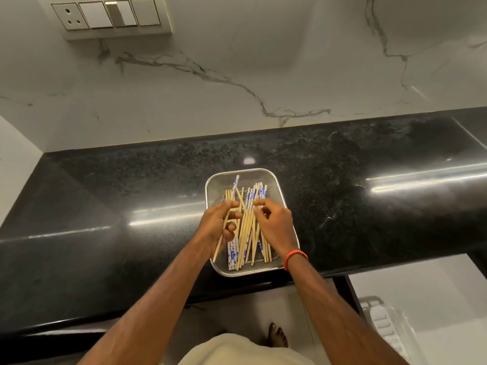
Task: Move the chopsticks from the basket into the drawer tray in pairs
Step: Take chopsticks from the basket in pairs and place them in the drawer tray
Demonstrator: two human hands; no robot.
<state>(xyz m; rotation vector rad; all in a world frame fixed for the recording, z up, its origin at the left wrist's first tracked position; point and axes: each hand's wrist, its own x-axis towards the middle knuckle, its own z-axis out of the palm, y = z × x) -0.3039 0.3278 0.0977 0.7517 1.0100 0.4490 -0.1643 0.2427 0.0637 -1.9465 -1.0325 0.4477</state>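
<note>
A metal mesh basket (274, 185) sits near the front edge of the black counter. It holds several chopsticks (247, 233), some plain wood, some with blue-and-white ends. My left hand (218, 225) is over the basket's left side and grips a plain wooden chopstick (218, 246) that slants down to the left past the rim. My right hand (274, 222) is over the right side, its fingertips pinching chopsticks in the pile. A white drawer tray (382, 325) shows at the lower right, below the counter.
The black granite counter (105, 206) runs left to right, with a marble wall (237, 88) behind it and a switch plate (108, 14) at the upper left. An orange band (295, 256) is on my right wrist. A bare foot (276, 335) stands on the floor below.
</note>
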